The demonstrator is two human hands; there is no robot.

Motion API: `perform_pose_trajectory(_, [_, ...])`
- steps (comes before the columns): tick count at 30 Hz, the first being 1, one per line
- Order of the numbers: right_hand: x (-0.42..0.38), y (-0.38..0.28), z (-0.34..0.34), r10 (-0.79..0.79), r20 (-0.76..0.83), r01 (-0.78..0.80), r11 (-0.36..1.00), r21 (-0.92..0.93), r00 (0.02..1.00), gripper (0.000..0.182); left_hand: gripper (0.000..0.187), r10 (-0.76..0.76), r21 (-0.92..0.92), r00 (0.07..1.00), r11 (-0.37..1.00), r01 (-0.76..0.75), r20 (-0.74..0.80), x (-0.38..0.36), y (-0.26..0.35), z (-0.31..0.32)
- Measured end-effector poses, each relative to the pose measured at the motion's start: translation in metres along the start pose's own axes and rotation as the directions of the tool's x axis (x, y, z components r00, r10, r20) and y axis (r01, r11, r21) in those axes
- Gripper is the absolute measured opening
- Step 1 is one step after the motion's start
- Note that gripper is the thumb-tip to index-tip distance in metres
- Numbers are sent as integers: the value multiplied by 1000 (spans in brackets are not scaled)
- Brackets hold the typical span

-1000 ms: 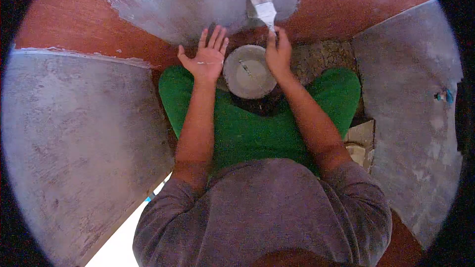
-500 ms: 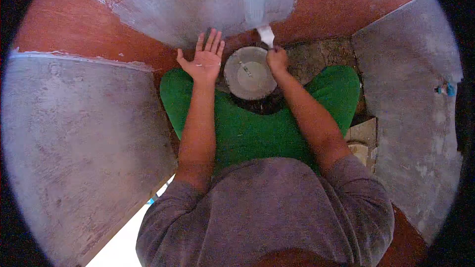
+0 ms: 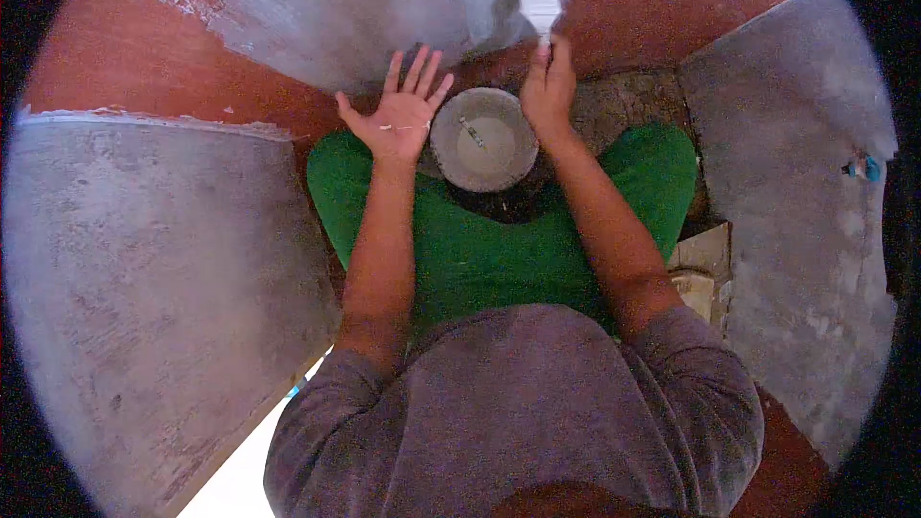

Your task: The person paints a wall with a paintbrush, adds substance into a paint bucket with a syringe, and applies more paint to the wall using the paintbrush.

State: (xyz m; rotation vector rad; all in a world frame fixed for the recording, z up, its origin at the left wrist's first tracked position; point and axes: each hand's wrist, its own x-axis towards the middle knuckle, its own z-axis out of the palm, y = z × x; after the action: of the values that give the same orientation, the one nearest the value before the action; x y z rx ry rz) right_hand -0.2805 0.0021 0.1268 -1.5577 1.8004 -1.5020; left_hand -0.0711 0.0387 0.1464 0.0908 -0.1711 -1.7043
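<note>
My right hand (image 3: 550, 94) is closed round the handle of a wide, pale brush (image 3: 539, 2), which points up in front of the partly whitened wall (image 3: 365, 10). Whether its tip touches the wall I cannot tell. With its palm up and fingers spread, my left hand (image 3: 401, 123) holds nothing and bears a few white marks. Between the hands stands a round bucket (image 3: 443, 161) with pale liquid and a small patterned strip in it.
Grey walls rise at the left (image 3: 173, 288) and right (image 3: 767, 201). Bare red wall (image 3: 662, 0) borders the whitened part. A light board-like piece (image 3: 705, 254) lies beside my right knee. A small blue object (image 3: 868, 170) is at the far right.
My right hand has moved up, and the brush has swung upward from just above the bucket to in front of the wall. My left hand's fingers have spread wider.
</note>
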Motion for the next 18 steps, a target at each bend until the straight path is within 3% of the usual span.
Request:
perform_pose_trajectory(1, [1, 13, 6, 10, 38, -8, 997, -75, 999, 31, 103, -5, 12, 1000, 1000, 5, 13, 1, -1, 1])
perform_pose_trajectory(4, [-11, 64, 28, 284, 163, -243, 942, -234, 945, 34, 94, -36, 156, 988, 986, 59, -148, 11, 10, -40])
perform_pose_trajectory(7, [-22, 133, 52, 383, 254, -295, 899, -324, 888, 34, 86, 12, 508, 970, 853, 116, -243, 8, 0, -51])
perform_pose_trajectory(10, [-24, 145, 53, 406, 252, -333, 898, -286, 878, 33, 85, 51, 641, 927, 736, 217, -373, 7, -8, -59])
perform_pose_trajectory(12, [-18, 146, 44, 296, 439, -80, 891, -447, 848, 34, 89, 142, 669, 928, 730, 138, -346, 14, -17, -65])
perform_pose_trajectory(13, [-17, 141, 40, 325, 444, -92, 878, -470, 835, 34, 92, 186, 681, 924, 726, 101, -335, 14, -21, -67])
perform_pose_trajectory(14, [-17, 137, 36, 353, 448, -103, 864, -492, 821, 35, 97, 104, 563, 929, 817, 123, -354, 13, -18, -70])
perform_pose_trajectory(16, [-21, 126, 38, 545, 282, -409, 810, -420, 790, 35, 108, -63, 296, 934, 939, 175, -353, 11, -11, -56])
perform_pose_trajectory(18, [-25, 142, 44, 369, 390, -164, 869, -468, 844, 36, 113, -112, 73, 983, 990, 123, -145, 1, -15, -30])
